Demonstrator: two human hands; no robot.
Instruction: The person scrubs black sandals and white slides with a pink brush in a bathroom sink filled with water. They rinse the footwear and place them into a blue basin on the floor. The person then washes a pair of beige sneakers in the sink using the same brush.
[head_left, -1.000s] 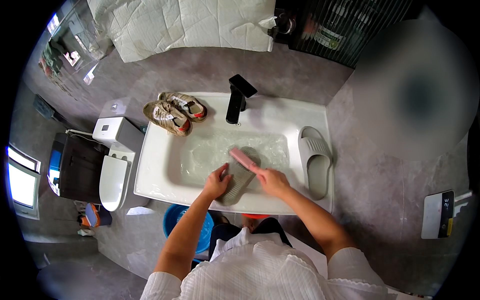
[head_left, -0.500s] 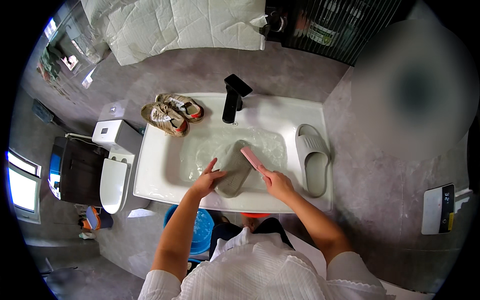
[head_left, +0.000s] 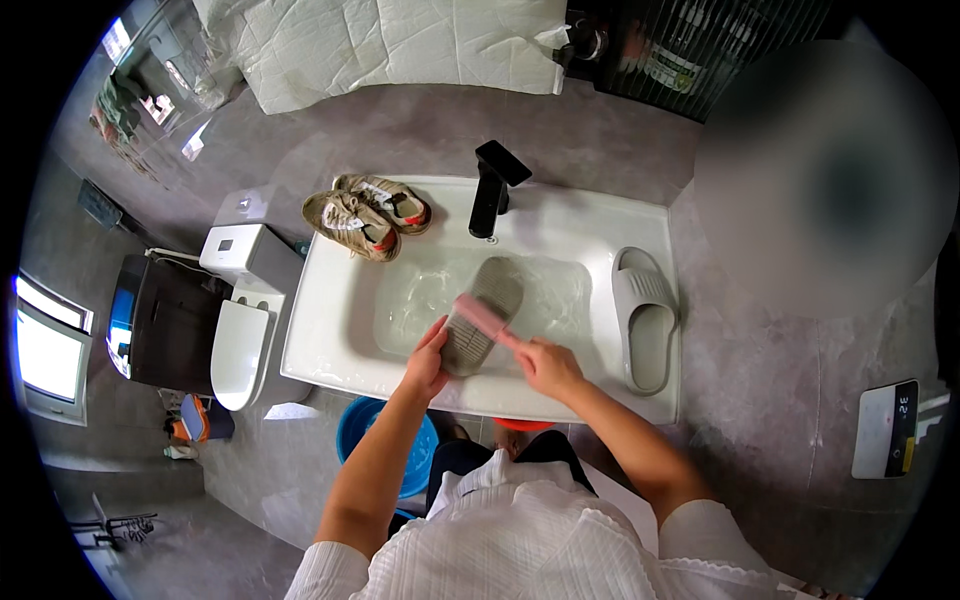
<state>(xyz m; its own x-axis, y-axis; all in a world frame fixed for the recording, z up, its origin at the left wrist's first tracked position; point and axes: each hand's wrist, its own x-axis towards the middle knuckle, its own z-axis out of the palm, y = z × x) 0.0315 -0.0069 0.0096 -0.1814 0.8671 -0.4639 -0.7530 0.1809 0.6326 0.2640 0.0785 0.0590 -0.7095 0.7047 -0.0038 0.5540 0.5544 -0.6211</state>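
Note:
Over the water in the white sink (head_left: 330, 345), a grey slipper (head_left: 497, 288) is tilted with its ridged sole facing up. My left hand (head_left: 430, 360) grips its near left edge. In my right hand (head_left: 548, 366) is the handle of a pink brush (head_left: 482, 316), its head lying across the sole. The bristles are hidden beneath the brush's back. A second grey slipper (head_left: 648, 335) rests upright on the sink's right ledge, apart from both hands.
A pair of tan sneakers (head_left: 365, 215) sits on the sink's back left corner. The black faucet (head_left: 490, 190) rises at the back rim. Below the front edge stand a blue basin (head_left: 415, 465) and something red (head_left: 525, 425). A white toilet (head_left: 240, 350) is to the left.
My left hand has closed on the slipper's edge, its fingers having been spread before. The brush has moved left and down across the sole. The whole view has shifted slightly.

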